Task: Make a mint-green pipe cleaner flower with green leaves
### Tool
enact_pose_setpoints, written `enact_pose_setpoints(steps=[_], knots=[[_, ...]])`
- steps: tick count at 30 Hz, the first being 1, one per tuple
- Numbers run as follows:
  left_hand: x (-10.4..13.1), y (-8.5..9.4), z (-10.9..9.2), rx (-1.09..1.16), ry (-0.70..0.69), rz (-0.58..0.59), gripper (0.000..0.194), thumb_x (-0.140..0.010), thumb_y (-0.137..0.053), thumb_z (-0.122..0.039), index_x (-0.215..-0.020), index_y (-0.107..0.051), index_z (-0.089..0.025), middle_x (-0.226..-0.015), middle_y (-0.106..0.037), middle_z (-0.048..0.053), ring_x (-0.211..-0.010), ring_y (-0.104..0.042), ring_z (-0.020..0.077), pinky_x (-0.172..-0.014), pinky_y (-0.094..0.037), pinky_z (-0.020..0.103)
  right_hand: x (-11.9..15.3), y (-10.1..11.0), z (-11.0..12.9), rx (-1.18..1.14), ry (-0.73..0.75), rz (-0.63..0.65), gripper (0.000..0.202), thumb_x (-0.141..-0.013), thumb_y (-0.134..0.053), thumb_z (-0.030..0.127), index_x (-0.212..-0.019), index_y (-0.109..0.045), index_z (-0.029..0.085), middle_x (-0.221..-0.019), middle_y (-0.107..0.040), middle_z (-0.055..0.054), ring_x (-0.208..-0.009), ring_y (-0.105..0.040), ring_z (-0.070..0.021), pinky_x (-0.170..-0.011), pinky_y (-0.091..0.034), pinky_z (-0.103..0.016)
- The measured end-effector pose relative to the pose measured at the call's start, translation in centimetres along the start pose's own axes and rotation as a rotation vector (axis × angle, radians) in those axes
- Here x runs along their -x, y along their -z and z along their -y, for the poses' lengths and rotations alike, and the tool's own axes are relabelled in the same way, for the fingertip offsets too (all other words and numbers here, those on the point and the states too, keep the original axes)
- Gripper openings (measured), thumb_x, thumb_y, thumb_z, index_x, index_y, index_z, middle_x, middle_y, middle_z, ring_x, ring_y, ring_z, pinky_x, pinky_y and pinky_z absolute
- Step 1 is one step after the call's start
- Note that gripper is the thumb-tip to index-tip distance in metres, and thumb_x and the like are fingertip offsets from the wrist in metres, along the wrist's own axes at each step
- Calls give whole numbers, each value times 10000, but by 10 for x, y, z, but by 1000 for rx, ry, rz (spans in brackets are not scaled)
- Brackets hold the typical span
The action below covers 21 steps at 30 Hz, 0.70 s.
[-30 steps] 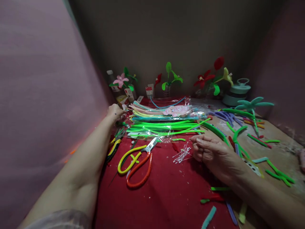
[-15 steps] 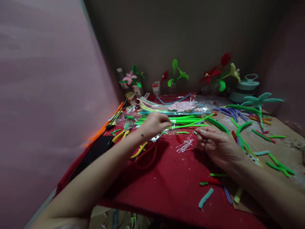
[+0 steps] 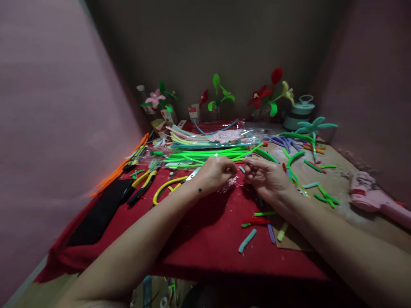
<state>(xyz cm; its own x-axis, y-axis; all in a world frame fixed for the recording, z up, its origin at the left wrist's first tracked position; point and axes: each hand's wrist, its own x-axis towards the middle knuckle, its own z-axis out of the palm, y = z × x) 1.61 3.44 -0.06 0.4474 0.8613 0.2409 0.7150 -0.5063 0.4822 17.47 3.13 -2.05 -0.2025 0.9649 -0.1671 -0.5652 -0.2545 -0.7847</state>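
Note:
My left hand (image 3: 218, 173) and my right hand (image 3: 266, 179) hover close together over the red cloth (image 3: 199, 244), fingers pinched. Whatever is between the fingertips of either hand is too small to make out. Just below them lies a small pile of thin white flower stamens (image 3: 230, 185), partly covered by my left hand. A short pale-teal pipe cleaner piece (image 3: 242, 170) rests between the hands. Behind them stretch long bright green pipe cleaners (image 3: 205, 154). Yellow-handled scissors (image 3: 160, 191) lie partly under my left forearm.
Yellow-and-black pliers (image 3: 143, 185) and a black flat object (image 3: 102, 214) lie at the left. Cut pipe cleaner pieces (image 3: 326, 197) are scattered over a brown board (image 3: 340, 184) at the right, beside a pink glue gun (image 3: 369, 194). Pipe cleaner flowers (image 3: 258, 96) stand along the back wall.
My hands have come closer together, the right one moving inward to the left. The view has turned to the right, bringing the pink glue gun into sight.

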Motion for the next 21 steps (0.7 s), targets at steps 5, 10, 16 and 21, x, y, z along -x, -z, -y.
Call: enact_pose_setpoints(steps=[5,10,16,21], knots=[[9,-2,1,-35,-49,40,147,-749,-547,-111,-755,-684,-164,-744,-617,28,-675,-546,117,-639,-405,229,-4,2,-1,-5,23,-8,92,-581,-650,184,-635,-598,130,-504,-509,25,-444,-408,-58,-436,-280,-198],[13,-13,1,-160,-89,64,146,-793,-535,-168,-816,-679,-175,-801,-597,38,-727,-540,143,-645,-391,246,-5,2,-2,-16,39,-37,85,-582,-643,172,-638,-600,126,-500,-517,28,-450,-430,-62,-439,-287,-204],[11,-31,4,-272,-64,81,191,-848,-497,-270,-884,-663,-183,-873,-594,49,-759,-556,164,-671,-411,268,-6,3,-2,9,36,-11,77,-601,-623,189,-636,-592,128,-487,-508,32,-410,-409,-62,-426,-257,-218],[11,-28,1,-354,-44,138,159,-838,-504,-258,-854,-648,-193,-889,-602,41,-812,-576,182,-708,-428,279,-8,4,-2,2,29,0,99,-583,-627,198,-642,-579,133,-487,-510,34,-405,-400,-59,-426,-257,-216]])
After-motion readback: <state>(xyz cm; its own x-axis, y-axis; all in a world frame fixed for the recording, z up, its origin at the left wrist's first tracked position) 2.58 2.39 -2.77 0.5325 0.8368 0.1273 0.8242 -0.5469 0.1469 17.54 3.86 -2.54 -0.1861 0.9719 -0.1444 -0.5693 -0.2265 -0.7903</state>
